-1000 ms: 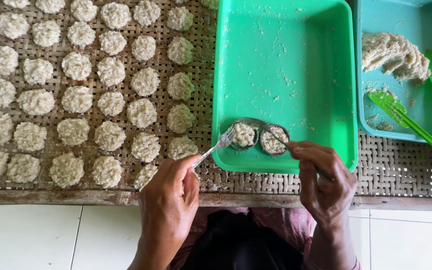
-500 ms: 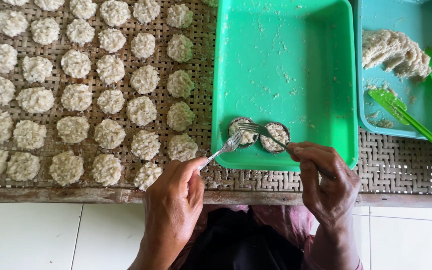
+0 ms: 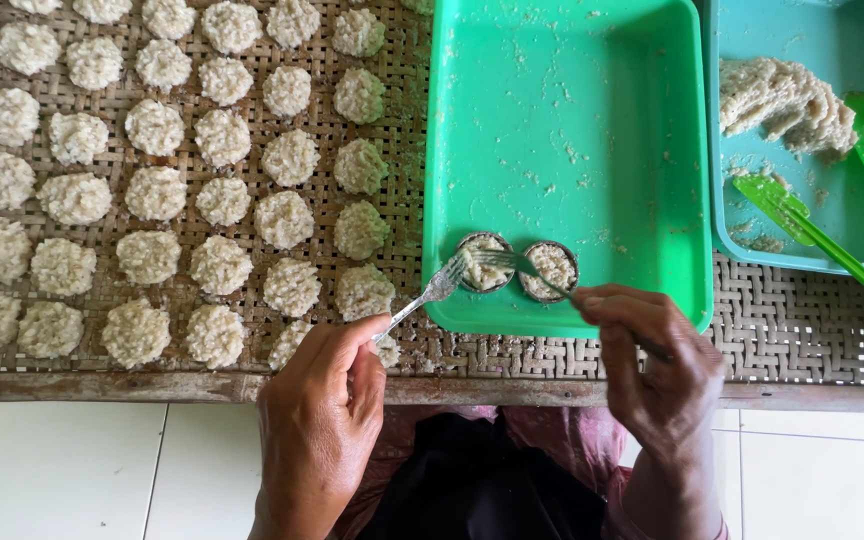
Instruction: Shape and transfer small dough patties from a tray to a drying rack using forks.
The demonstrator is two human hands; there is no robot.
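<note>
My left hand (image 3: 327,395) grips a metal fork (image 3: 430,293) whose tines touch the left round metal ring mould (image 3: 482,262). My right hand (image 3: 652,360) holds a second fork (image 3: 512,264) lying across the two moulds, its tines over the left one. The right ring mould (image 3: 552,270) is also packed with whitish rice mix. Both moulds stand on the near part of a green plastic tray (image 3: 572,130). Several round rice cakes (image 3: 222,200) lie in rows on the woven bamboo mat (image 3: 402,170) to the left.
A teal tray (image 3: 852,215) at the right holds a lump of rice mix (image 3: 782,100) and green plastic spatulas (image 3: 812,235). The mat's wooden front edge (image 3: 102,385) runs above a white tiled surface (image 3: 82,470).
Both forks have shifted slightly over the moulds; the right fork's tines now reach onto the left mould. The left fork stays at that mould's edge.
</note>
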